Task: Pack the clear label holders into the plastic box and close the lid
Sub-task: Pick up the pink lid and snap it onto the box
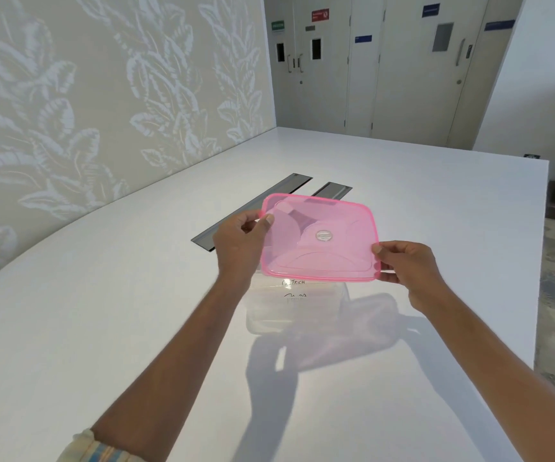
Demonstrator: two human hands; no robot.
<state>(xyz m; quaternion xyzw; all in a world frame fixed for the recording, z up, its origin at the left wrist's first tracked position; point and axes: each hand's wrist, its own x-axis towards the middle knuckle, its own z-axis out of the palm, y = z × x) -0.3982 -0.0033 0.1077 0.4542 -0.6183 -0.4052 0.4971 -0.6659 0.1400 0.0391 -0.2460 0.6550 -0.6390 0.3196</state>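
A translucent pink lid point(319, 240) is held level in the air above the table. My left hand point(239, 243) pinches its far left corner, thumb on top. My right hand point(406, 266) pinches its near right corner. Directly under the lid stands a clear plastic box point(294, 306) on the white table, its upper part hidden by the lid. Through the box's front wall I see clear label holders with handwritten labels point(293, 290); their number is hard to tell.
The white table point(136, 328) stretches wide around the box. Two dark cable slots point(253, 208) are set into it behind the lid. A leaf-patterned wall runs along the left; doors stand at the far end. The table's right edge drops off to the floor.
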